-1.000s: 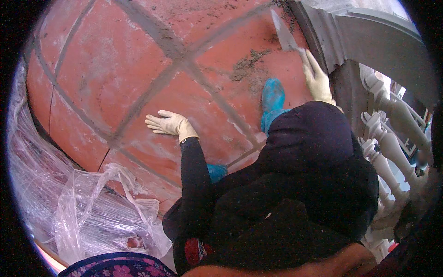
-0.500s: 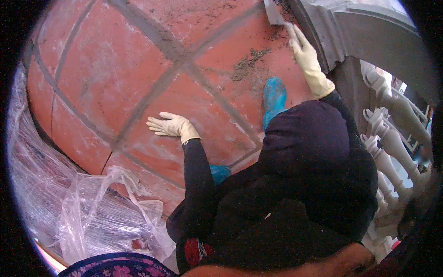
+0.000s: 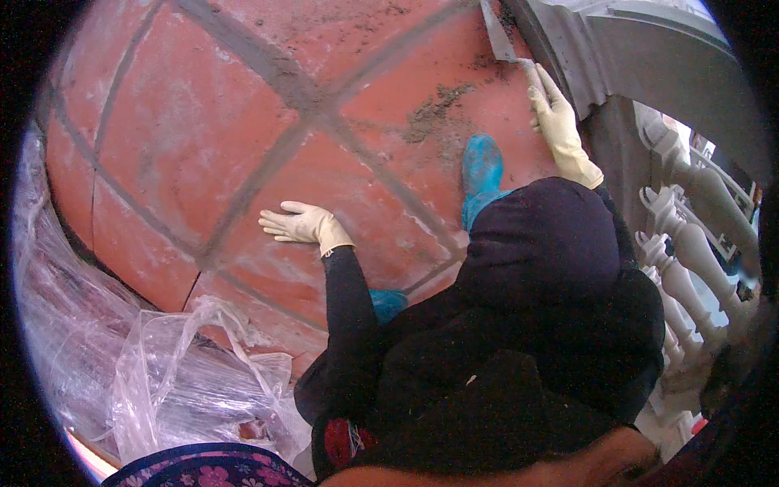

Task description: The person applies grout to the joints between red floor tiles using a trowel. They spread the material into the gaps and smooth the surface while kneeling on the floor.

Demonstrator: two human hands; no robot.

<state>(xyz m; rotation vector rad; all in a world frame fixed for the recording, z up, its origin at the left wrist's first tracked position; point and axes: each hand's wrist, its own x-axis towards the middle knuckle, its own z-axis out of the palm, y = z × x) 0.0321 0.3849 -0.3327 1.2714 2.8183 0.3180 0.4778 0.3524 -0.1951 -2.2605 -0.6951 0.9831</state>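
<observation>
My left hand, in a cream rubber glove, rests flat on the red tiles with its fingers apart. At the upper right my gloved right hand is closed round the handle of a trowel. The trowel's thin grey blade points away from me, beside the foot of a grey moulded ledge. Near the blade, some dark wet mortar lies along that edge. Crumbly mortar is also scattered on the tile left of my right hand. Wide grey joints run between the tiles.
One blue boot stands on the tiles below my right hand, and another blue boot shows beside my left forearm. Clear plastic sheeting covers the lower left. Pale balusters line the right side, below the ledge.
My right hand has drawn the trowel a little to the right and back toward me. My left hand stays in the same place on the tile.
</observation>
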